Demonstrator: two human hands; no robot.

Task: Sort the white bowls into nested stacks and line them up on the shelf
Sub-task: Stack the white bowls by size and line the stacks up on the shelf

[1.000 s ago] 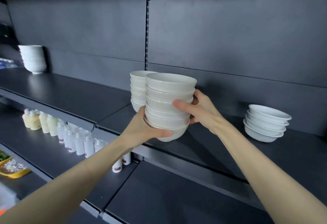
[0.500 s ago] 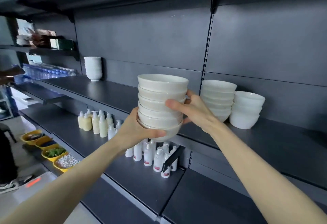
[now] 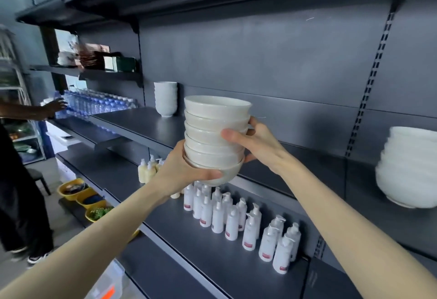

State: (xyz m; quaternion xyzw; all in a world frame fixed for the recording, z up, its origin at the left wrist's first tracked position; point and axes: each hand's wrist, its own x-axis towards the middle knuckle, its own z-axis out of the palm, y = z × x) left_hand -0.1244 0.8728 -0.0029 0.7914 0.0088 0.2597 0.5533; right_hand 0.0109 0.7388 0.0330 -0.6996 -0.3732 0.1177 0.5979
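I hold a nested stack of several white bowls [image 3: 216, 130] in the air in front of the dark shelf [image 3: 146, 121]. My left hand [image 3: 182, 173] cups the bottom bowl from the left, thumb across its front. My right hand [image 3: 255, 142] grips the stack's right side, thumb on the front and fingers behind. A taller stack of white bowls [image 3: 165, 99] stands far left on the shelf against the back wall. Another white stack [image 3: 409, 166], blurred, stands on the shelf at the right edge.
White pump bottles [image 3: 234, 218] crowd the shelf below. Water bottles [image 3: 99, 104] line the shelf further left, where another person's hand [image 3: 55, 107] reaches. Yellow bowls of food [image 3: 82, 197] sit low on the left. An upper shelf overhangs.
The held stack has travelled left along the shelf, away from the stacks it stood beside; those now lie at the right edge. Both hands keep the same hold.
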